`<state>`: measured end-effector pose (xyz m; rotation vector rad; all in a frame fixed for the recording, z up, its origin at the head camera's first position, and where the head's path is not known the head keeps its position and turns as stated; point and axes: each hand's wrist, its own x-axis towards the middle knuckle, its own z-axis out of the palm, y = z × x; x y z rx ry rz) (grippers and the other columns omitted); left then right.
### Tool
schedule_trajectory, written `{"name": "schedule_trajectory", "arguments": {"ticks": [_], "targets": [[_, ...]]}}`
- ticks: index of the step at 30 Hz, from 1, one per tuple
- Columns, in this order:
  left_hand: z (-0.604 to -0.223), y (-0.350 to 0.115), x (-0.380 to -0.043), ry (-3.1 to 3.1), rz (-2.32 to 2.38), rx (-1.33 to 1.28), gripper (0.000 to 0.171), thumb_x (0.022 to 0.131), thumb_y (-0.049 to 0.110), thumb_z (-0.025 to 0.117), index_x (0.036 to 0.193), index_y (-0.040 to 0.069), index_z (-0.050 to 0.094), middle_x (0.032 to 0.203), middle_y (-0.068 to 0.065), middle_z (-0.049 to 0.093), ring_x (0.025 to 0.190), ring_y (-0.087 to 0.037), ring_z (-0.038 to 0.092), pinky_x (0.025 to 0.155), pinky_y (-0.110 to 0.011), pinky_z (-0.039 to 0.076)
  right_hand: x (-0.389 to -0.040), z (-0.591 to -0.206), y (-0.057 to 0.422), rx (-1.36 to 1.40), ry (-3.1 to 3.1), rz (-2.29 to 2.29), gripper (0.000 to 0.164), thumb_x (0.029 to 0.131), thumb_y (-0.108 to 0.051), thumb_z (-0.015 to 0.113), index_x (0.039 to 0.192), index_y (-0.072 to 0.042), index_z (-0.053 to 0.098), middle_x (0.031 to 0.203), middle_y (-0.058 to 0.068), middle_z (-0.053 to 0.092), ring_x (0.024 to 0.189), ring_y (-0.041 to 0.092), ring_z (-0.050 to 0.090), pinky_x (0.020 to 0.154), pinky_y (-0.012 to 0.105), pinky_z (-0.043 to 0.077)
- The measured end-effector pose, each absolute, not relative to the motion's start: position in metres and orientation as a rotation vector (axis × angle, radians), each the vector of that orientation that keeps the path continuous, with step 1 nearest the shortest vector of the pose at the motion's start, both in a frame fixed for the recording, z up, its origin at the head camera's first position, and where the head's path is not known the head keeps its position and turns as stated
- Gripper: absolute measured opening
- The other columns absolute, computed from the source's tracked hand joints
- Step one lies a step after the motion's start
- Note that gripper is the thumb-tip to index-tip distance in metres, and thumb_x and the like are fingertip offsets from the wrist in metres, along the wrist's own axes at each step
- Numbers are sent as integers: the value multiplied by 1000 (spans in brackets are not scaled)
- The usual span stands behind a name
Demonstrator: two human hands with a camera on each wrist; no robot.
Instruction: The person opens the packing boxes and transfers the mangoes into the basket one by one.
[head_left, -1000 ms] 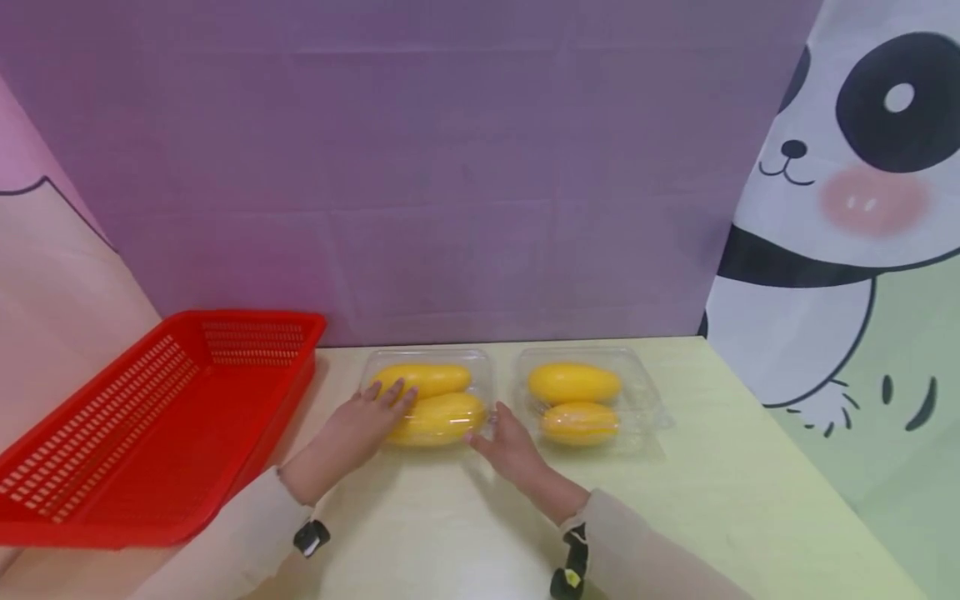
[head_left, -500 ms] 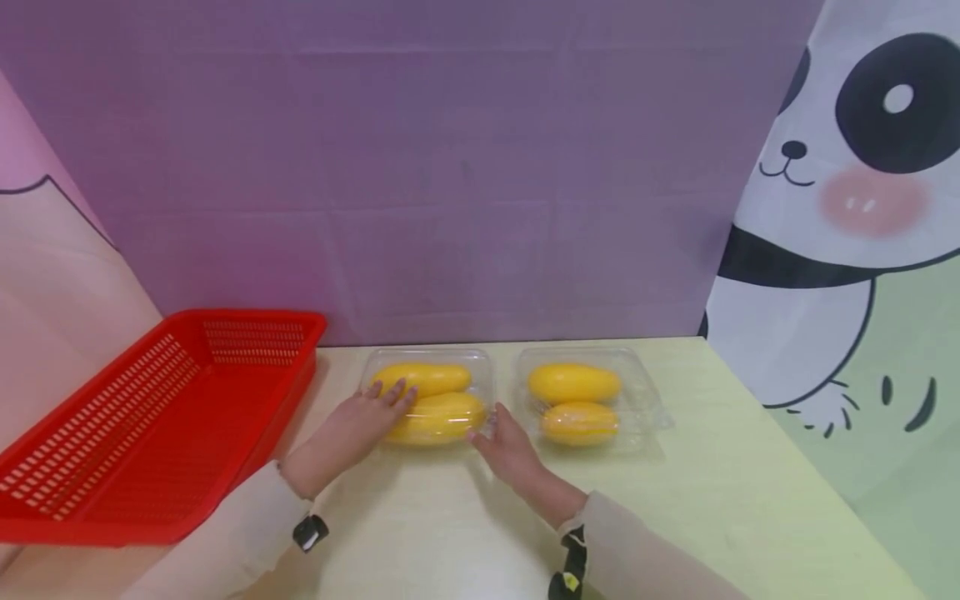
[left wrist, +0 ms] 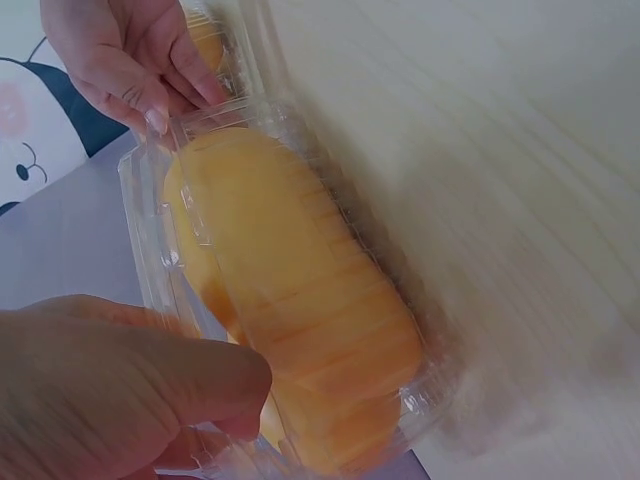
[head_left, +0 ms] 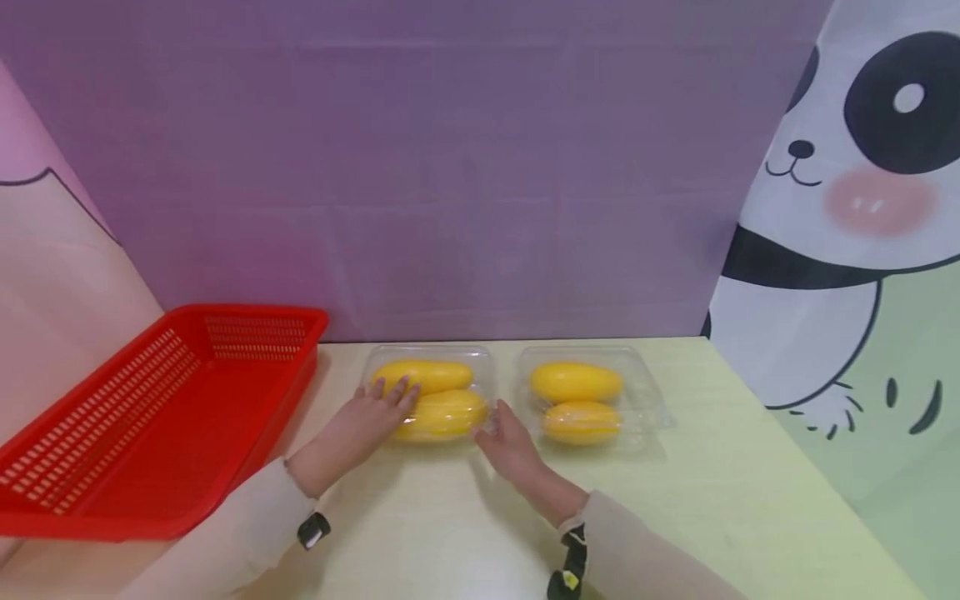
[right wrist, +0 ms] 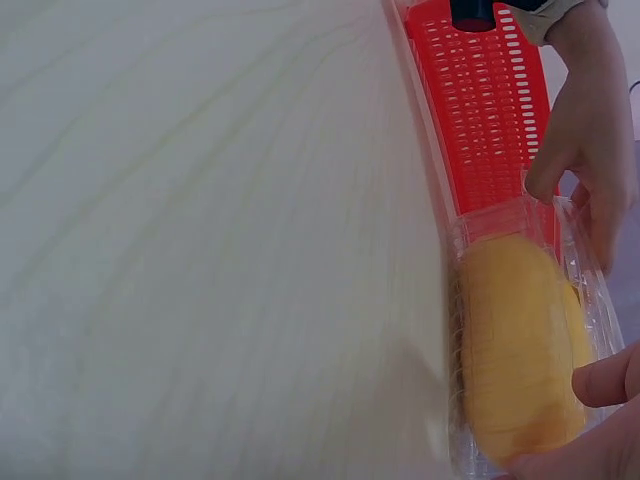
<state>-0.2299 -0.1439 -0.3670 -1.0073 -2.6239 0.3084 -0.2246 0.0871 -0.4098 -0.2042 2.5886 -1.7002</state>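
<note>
A clear plastic clamshell box (head_left: 486, 367) with two yellow mango-like fruits (head_left: 442, 415) inside sits near the table's back edge. My left hand (head_left: 363, 425) grips its left end, fingers spread over the top and thumb at the near side. At the right end, my right hand (head_left: 513, 450) holds the rim between thumb and fingers. Clear plastic covers the nearer fruit (left wrist: 290, 260) in the left wrist view. The right wrist view shows the left thumb and fingers on either side of the rim (right wrist: 575, 225). Some fingertips are hidden.
A second clear box (head_left: 641, 383) with two similar fruits (head_left: 576, 383) stands just right of my right hand. A large red perforated basket (head_left: 172, 433) lies at the left. Behind the pale table (head_left: 420, 533) hangs a purple cloth (head_left: 450, 167); a panda print is at the right.
The head view has shifted very slightly. Both hands stay at the ends of the left box, with the right thumb only a little farther right.
</note>
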Motion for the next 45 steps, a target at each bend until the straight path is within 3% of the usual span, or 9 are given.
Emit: {"name": "schedule_trajectory", "arguments": {"ticks": [13,28,37,45], "targets": [[-357,-143,-228,-2765,279,-989,50,85,-7,60,134,-2,46,134,-24,49,112,-49,52,82,-60,48,-225,-407,86,-188,2506,-1761,71,88,-7,58,142,16,17,134,35,40,124,46,41,104,54,34],[-353,-142,-228,-2812,189,-1000,43,91,2,55,133,-3,48,133,-24,50,110,-52,52,83,-62,47,-223,-407,86,-156,2474,-1763,73,87,-7,58,142,15,16,137,34,38,126,46,40,105,53,33],[-351,-142,-231,-2724,254,-1027,47,85,-6,61,130,1,52,127,-20,57,101,-45,58,78,-52,53,-223,-407,86,-164,2497,-1770,73,88,-7,59,142,15,17,135,33,42,122,45,44,102,52,38],[-348,-144,-233,-2800,182,-975,49,86,-2,62,134,2,50,131,-19,54,110,-45,56,80,-49,53,-225,-408,86,-189,2543,-1760,72,87,-8,60,140,17,18,135,35,40,124,46,42,104,53,35]]}}
